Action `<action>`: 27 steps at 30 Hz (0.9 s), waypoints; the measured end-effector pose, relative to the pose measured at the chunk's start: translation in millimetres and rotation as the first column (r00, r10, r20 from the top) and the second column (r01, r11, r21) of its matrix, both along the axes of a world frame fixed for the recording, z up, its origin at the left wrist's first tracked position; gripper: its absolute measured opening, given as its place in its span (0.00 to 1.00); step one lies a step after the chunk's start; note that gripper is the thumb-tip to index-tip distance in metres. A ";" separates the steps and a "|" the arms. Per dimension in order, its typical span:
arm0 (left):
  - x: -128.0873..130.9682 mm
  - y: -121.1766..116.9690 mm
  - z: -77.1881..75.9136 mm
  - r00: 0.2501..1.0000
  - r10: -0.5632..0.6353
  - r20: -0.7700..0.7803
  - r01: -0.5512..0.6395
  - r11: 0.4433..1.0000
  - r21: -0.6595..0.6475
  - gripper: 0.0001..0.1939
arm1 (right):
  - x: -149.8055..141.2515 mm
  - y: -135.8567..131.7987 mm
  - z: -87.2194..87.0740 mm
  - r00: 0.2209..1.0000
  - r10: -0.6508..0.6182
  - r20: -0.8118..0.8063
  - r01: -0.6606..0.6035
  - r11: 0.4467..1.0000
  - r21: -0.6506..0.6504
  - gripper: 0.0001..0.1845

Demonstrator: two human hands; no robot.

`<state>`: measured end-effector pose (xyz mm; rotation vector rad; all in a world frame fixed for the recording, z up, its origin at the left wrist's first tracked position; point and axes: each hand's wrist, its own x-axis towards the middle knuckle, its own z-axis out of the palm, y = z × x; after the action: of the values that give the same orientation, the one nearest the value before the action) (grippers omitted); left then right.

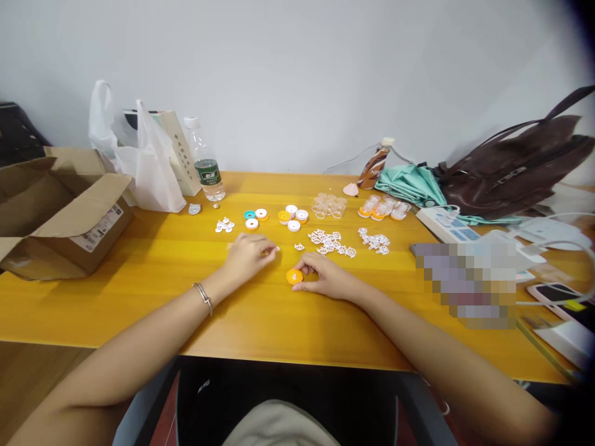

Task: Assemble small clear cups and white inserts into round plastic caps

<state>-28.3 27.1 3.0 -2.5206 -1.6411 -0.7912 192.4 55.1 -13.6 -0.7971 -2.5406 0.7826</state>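
My right hand (pixel 328 277) grips a round orange cap-like disc (pixel 292 280) by its edge, between thumb and fingers. A small white knob shows at the disc's middle. To its left, my left hand (pixel 246 257) is closed in a pinch on a tiny white piece (pixel 277 249), whose kind I cannot make out. Small white stemmed pieces (pixel 225 225) lie beyond the left hand. Round caps in white, orange and teal (pixel 251 223) sit in two groups further back. A single white spoked piece (pixel 299 247) lies near the right fingertips, beside a pile of similar ones (pixel 331 240).
Transparent cups (pixel 329 205) and assembled orange-based ones (pixel 382 208) stand towards the back. Another white pile (pixel 374 240) lies at right. A cardboard box (pixel 65 217), plastic bag (pixel 149 173) and water bottle (pixel 207 170) are left; a power strip (pixel 449 226) and brown bag (pixel 511 161) are right.
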 end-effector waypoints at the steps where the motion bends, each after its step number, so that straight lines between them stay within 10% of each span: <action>1: -6.0 3.8 1.2 0.999 0.037 -0.034 -0.037 0.999 -0.001 0.10 | 0.1 -0.5 0.6 1.000 -0.003 0.006 0.003 1.000 0.000 0.16; 16: -14.4 7.8 3.7 0.952 0.093 -0.293 -0.116 0.991 -0.063 0.10 | 0.6 -1.9 2.7 1.000 -0.006 0.018 0.007 1.000 -0.008 0.15; 27: 14.0 -10.5 -7.8 0.902 -0.382 -0.199 0.388 0.922 -0.013 0.12 | 0.8 -0.1 -0.7 1.000 0.016 -0.025 -0.016 1.000 0.012 0.16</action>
<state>-14.3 16.6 -4.7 -2.8376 -1.0786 -0.5479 193.1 55.0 -14.3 -0.7594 -2.5296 0.7771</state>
